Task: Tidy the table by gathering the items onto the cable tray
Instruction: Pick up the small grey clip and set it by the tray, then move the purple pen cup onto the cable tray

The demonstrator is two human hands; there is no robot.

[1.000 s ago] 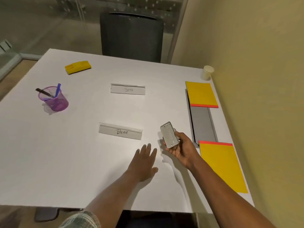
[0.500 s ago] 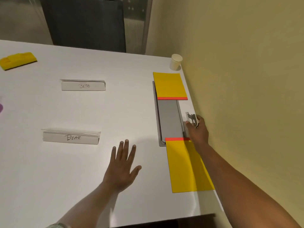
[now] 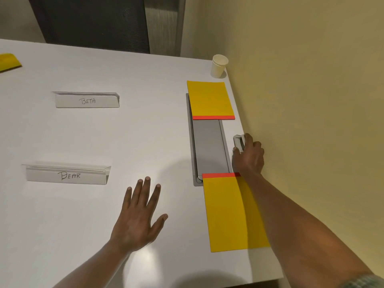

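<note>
Small silver device (image 3: 238,140), right hand (image 3: 249,157) curled round it, left hand (image 3: 137,221) flat, fingers spread

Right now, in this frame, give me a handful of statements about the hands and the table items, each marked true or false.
1. The left hand lies flat on the table, fingers spread. True.
2. The right hand holds the small silver device over the middle of the cable tray. False: it grips the device beside the tray's right edge, toward the wall.
3. The paper cup lies tipped over. False: it stands upright in the far corner.
4. The far yellow pad and the near yellow pad each overlap an end of the tray. True.
5. The nearer name card reads BETA. False: the DEAR card is nearer; the BETA card lies farther.
</note>
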